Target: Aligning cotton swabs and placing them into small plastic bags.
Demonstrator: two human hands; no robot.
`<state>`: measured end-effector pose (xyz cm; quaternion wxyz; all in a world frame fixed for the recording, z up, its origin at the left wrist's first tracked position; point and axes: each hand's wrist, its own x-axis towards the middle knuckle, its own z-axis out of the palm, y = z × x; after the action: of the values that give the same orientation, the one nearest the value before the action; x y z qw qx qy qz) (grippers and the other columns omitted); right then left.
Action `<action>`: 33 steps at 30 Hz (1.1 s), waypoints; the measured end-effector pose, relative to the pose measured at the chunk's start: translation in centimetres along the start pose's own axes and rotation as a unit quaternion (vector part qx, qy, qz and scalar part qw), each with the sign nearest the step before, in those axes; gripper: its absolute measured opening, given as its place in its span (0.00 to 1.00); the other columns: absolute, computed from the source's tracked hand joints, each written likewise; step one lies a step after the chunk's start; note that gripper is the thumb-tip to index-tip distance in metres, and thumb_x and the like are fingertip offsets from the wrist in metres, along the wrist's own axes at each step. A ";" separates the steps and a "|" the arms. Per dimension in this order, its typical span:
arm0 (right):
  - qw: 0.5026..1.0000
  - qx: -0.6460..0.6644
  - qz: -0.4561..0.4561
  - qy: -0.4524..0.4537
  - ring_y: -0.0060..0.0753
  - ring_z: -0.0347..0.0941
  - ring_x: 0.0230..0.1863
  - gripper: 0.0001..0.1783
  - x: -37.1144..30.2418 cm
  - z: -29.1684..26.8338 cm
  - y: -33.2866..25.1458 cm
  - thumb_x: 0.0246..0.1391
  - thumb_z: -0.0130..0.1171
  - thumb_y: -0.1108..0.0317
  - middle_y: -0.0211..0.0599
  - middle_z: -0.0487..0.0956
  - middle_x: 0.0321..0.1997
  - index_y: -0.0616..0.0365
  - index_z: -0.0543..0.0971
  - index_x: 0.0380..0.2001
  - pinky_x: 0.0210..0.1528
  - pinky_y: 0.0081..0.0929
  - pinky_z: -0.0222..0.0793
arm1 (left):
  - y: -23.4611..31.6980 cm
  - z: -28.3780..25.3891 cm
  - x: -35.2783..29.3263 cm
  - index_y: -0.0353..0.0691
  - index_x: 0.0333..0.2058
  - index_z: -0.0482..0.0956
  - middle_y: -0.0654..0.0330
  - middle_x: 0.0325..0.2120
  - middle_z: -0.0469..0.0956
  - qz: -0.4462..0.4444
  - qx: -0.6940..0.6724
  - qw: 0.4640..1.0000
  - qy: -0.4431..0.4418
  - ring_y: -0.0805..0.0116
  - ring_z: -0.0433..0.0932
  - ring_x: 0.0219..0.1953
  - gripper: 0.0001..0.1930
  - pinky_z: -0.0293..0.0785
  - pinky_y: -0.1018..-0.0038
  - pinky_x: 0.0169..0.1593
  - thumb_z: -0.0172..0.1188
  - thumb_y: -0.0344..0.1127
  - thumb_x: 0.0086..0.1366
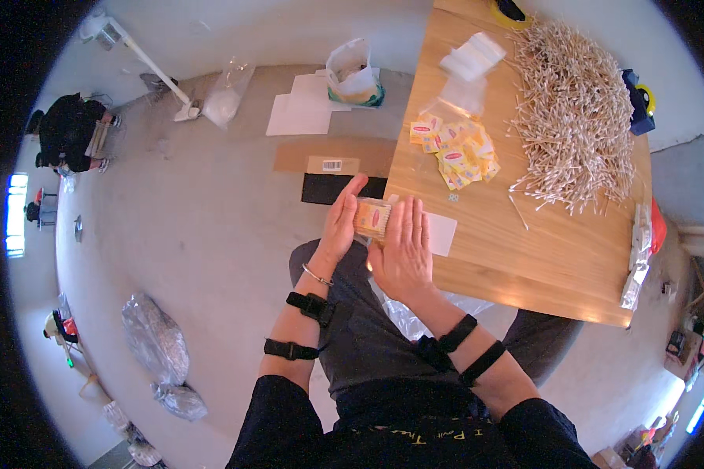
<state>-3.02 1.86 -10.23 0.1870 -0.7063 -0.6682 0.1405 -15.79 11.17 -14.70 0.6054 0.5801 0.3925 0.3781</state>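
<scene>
A small clear packet of cotton swabs [372, 218] with a yellow-orange card inside is held between my two hands, just off the table's left edge. My left hand [339, 227] supports it from the left, fingers stretched along its side. My right hand [404, 248] presses against its right side with the fingers straight and close together. Beside my right hand a white card [440, 234] lies on the wooden table [516, 258]. Farther back are a pile of yellow printed cards [460, 152] and a large heap of loose cotton swabs [575, 117].
Clear plastic bags [473, 59] lie at the table's back, near a tape dispenser [641, 102] on the far right edge. Flattened cardboard [289, 155], white sheets [299, 117] and a white carrier bag [353, 74] are on the floor. Another person [66, 133] bends over at far left.
</scene>
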 end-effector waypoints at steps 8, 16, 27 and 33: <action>0.948 0.298 0.056 0.092 0.57 0.36 0.73 0.42 2.1 0.6 1.5 0.58 0.45 0.54 0.62 0.46 0.71 0.75 0.47 0.65 0.72 0.44 0.32 | 0.3 -0.3 0.2 0.35 0.67 0.45 0.50 0.68 0.47 -0.033 -0.149 0.988 -0.014 0.59 0.43 0.70 0.45 0.38 0.66 0.70 0.22 0.69 0.66; 0.901 0.417 0.042 0.109 0.54 0.37 0.73 0.41 2.8 2.5 -0.6 0.59 0.44 0.55 0.60 0.46 0.71 0.74 0.46 0.65 0.72 0.42 0.33 | 0.2 0.2 0.3 0.37 0.67 0.45 0.52 0.68 0.48 -0.032 -0.154 0.987 -0.020 0.60 0.44 0.70 0.47 0.38 0.65 0.70 0.23 0.72 0.62; 0.810 0.570 0.028 0.133 0.50 0.38 0.73 0.40 3.4 4.1 -2.6 0.61 0.43 0.55 0.58 0.46 0.71 0.73 0.45 0.66 0.72 0.39 0.33 | -0.4 0.1 0.2 0.37 0.67 0.48 0.51 0.67 0.50 -0.031 -0.165 0.986 -0.021 0.60 0.45 0.70 0.47 0.39 0.64 0.70 0.25 0.72 0.62; 0.758 0.626 0.022 0.180 0.48 0.38 0.73 0.39 4.0 3.9 -2.5 0.62 0.42 0.56 0.56 0.46 0.71 0.72 0.44 0.66 0.72 0.38 0.34 | -1.0 0.6 0.7 0.37 0.66 0.49 0.52 0.67 0.51 -0.020 -0.156 0.986 -0.050 0.60 0.47 0.69 0.46 0.41 0.64 0.70 0.25 0.71 0.63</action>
<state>-6.75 6.22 -12.33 0.7014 -0.4588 -0.3690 0.4017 -14.98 11.50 -15.67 0.7149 0.4889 0.3092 0.3928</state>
